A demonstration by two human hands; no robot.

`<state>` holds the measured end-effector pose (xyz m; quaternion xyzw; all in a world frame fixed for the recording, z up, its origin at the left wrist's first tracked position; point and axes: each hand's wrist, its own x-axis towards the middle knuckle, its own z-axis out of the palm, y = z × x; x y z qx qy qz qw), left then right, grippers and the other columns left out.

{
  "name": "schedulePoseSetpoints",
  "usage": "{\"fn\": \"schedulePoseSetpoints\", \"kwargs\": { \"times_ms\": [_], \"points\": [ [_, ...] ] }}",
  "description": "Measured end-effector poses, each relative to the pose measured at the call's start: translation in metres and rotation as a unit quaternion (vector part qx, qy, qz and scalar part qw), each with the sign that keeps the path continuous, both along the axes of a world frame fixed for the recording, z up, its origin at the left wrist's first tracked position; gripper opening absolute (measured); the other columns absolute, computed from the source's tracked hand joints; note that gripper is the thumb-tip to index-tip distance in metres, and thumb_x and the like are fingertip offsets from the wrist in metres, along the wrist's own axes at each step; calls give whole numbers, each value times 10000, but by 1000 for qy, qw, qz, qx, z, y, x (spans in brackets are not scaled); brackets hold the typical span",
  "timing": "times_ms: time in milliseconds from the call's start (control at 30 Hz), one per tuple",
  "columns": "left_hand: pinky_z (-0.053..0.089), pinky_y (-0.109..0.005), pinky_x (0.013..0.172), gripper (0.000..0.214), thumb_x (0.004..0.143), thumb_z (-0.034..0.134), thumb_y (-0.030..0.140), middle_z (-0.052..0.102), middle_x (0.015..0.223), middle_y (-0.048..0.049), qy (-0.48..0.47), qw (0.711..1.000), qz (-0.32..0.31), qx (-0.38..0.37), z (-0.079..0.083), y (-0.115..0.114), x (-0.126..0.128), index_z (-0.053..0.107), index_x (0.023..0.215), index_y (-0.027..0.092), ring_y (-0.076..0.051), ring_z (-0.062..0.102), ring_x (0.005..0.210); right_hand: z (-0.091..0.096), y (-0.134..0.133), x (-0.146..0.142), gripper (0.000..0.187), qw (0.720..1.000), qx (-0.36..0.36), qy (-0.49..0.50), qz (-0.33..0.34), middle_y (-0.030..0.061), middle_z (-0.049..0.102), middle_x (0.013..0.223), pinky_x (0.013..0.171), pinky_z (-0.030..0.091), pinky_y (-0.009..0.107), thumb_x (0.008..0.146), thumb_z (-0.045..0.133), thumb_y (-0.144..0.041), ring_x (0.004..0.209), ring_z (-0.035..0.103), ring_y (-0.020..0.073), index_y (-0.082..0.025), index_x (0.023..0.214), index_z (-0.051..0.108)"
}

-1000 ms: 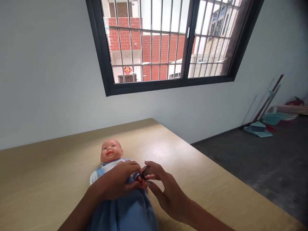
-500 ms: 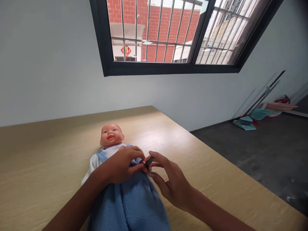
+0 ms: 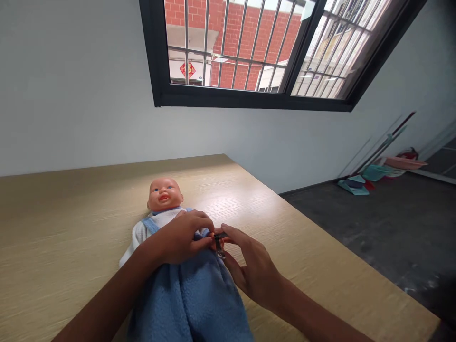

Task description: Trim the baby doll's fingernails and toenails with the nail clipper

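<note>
A baby doll [image 3: 166, 194] with a white top and blue fleece overalls [image 3: 192, 299] lies face up on the wooden table. My left hand [image 3: 183, 235] rests across its chest, thumb and fingers closed on the doll's hand [image 3: 212, 239] at its side. Between the thumb and forefinger of my right hand [image 3: 254, 261] is a small, dark, shiny nail clipper [image 3: 218, 243]. Its lever and body spread apart in a V, the narrow end at the doll's fingers. My fingers partly hide the exact contact there.
The wooden table [image 3: 71, 213] meets a pale wall, and its right edge runs diagonally toward me. Above is a barred window [image 3: 231, 97] with a dark frame. Dustpans [image 3: 354, 185], long handles and a pink basin [image 3: 406, 163] are on the dark floor at the right.
The nail clipper has turned slightly, its lever now lying flatter under my right forefinger. Both hands stay at the doll's hand. The camera view has shifted a little.
</note>
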<state>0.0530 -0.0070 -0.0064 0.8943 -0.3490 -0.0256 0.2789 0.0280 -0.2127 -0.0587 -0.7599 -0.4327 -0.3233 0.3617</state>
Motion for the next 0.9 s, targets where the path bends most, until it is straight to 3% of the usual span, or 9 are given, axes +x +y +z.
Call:
{"fn": "schedulePoseSetpoints", "kwargs": {
  "times_ms": [267,567,667,767,900],
  "points": [
    [445,-312,861,112,952,590,240,690,1005,-9,-3,1000,-9,-1,-1,-2,2,686,910,203,-176,621,928,1,4,0,424,1000,15,9,-12,89,698,1080,790,622,301,972,471,-95,903,708,177,-171,1386,418],
    [442,-324,909,76,910,600,197,692,1044,-20,0,1000,2,3,-1,0,0,670,941,191,-199,607,1002,12,15,-7,383,998,-48,-24,-20,134,703,1076,787,624,356,978,441,-75,981,695,230,-131,1357,463],
    [449,-319,892,109,904,596,179,692,1046,-18,1,1000,-3,1,0,-1,0,672,979,199,-194,608,980,12,14,-7,351,999,-54,-3,1,116,711,1062,800,623,375,979,426,-75,984,698,238,-168,1307,515],
    [450,-326,880,175,934,584,200,677,1097,-28,-11,1000,-9,4,1,-1,-2,648,1095,228,-207,601,1014,8,8,-3,323,998,7,56,15,83,711,1085,801,638,353,989,456,-139,952,717,208,-221,1295,514],
    [440,-317,868,187,966,598,214,664,1112,-23,-25,1000,-10,8,0,-1,-5,637,1144,258,-194,605,1006,1,3,1,380,978,157,139,-9,87,693,1100,739,660,306,985,516,-205,834,741,160,-225,1343,390]
  ]
}}
